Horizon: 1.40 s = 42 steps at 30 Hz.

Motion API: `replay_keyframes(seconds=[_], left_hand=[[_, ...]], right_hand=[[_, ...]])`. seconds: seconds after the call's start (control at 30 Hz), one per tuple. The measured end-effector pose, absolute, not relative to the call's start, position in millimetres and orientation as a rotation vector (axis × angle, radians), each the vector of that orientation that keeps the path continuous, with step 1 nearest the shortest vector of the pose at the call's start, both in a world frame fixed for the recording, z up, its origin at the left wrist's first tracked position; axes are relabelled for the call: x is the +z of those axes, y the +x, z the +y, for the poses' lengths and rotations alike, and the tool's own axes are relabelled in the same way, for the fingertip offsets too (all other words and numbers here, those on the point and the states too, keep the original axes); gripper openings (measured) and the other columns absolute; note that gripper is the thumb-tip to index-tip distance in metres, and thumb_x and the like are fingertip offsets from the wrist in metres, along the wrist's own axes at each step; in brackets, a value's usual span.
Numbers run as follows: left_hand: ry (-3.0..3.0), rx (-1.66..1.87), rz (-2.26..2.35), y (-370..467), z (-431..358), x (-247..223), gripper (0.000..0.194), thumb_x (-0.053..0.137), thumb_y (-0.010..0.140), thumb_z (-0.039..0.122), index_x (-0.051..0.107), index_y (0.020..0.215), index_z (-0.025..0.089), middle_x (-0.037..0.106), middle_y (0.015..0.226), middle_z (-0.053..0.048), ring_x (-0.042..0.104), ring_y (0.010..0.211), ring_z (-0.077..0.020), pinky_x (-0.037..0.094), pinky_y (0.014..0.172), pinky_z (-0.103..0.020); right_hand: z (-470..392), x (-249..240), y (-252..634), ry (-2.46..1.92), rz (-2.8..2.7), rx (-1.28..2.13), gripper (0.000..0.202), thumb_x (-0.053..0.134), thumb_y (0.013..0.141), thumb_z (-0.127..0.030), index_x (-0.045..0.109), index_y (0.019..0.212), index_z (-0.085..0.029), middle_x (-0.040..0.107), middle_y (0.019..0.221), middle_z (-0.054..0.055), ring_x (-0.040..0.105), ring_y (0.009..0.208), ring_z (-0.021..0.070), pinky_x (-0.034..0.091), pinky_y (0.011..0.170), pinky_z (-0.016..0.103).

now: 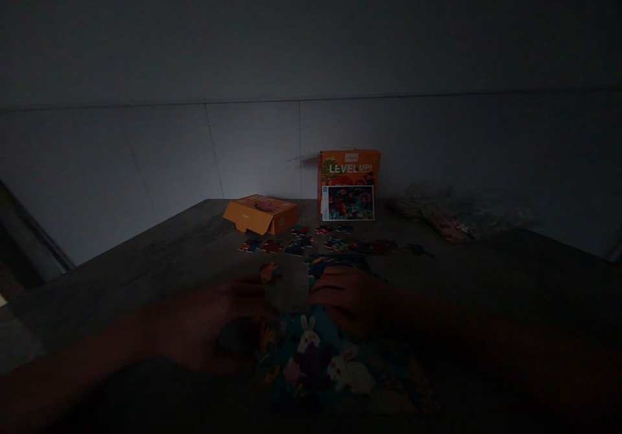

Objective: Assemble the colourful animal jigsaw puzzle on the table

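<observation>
In the dim head view, a partly joined jigsaw puzzle (318, 356) with white rabbits lies on the table before me. My left hand (218, 320) rests at its left edge, thumb and fingers apart. Just beyond those fingers is a loose orange puzzle piece (270, 272); whether they touch it is hard to see. Over the upper part of the puzzle lies my right hand (350, 298), palm down with its fingers stretched out. It covers some of the joined pieces, and a dark blue upper section (337, 262) shows past its knuckles.
Several loose puzzle pieces (299, 246) lie in rows farther back. Behind them stand an orange "LEVEL UP!" box (350, 162) and a picture card (348, 203) leaning on it. An open orange box (265, 214) lies left; a crumpled clear plastic bag (457, 217) is right, near the wall.
</observation>
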<state>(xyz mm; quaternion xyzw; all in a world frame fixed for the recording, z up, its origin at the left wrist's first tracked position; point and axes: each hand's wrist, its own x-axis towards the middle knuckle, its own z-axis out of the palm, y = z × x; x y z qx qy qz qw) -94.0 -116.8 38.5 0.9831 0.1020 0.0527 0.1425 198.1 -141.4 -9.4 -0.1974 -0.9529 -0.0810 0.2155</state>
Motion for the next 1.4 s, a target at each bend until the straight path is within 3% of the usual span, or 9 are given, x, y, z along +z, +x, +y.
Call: replay_keyframes(seconds=[0.2, 0.67, 1.23, 1.4], left_hand=[[2.779, 0.102, 0.421, -100.7, -113.4, 36.8, 0.034, 0.081, 0.066, 0.025, 0.064, 0.094, 0.02, 0.066, 0.094, -0.003, 0.06, 0.086, -0.0218, 0.049, 0.072, -0.031], [2.607, 0.075, 0.194, -103.3, -116.8, 28.9, 0.051, 0.084, 0.057, 0.041, 0.058, 0.097, 0.022, 0.063, 0.102, -0.003, 0.056, 0.091, -0.0224, 0.046, 0.075, -0.031], [2.719, 0.211, 0.296, -96.4, -124.9, 18.8, 0.058, 0.086, 0.048, 0.028, 0.053, 0.096, 0.022, 0.059, 0.099, -0.001, 0.053, 0.089, -0.0211, 0.045, 0.075, -0.03], [2.717, 0.209, 0.303, -95.5, -125.7, 18.0, 0.053, 0.084, 0.051, 0.032, 0.053, 0.093, 0.022, 0.059, 0.095, -0.001, 0.053, 0.086, -0.0204, 0.044, 0.073, -0.03]], right_hand=[[-140.2, -11.2, 198.3, -0.55, -2.632, -0.186, 0.026, 0.046, 0.089, -0.01, 0.064, 0.109, -0.012, 0.068, 0.098, 0.011, 0.058, 0.092, 0.0194, 0.05, 0.082, 0.034], [-140.7, -9.4, 198.3, -0.544, -2.617, -0.13, 0.026, 0.048, 0.087, -0.008, 0.064, 0.108, -0.011, 0.068, 0.098, 0.012, 0.059, 0.093, 0.0208, 0.05, 0.084, 0.035], [-138.9, -11.7, 199.0, -0.558, -2.615, -0.109, 0.026, 0.048, 0.088, -0.009, 0.064, 0.109, -0.013, 0.068, 0.101, 0.01, 0.058, 0.094, 0.0187, 0.05, 0.084, 0.034], [-139.1, -10.7, 198.4, -0.562, -2.623, -0.115, 0.026, 0.047, 0.088, -0.009, 0.064, 0.108, -0.013, 0.068, 0.099, 0.011, 0.058, 0.094, 0.0199, 0.05, 0.083, 0.036]])
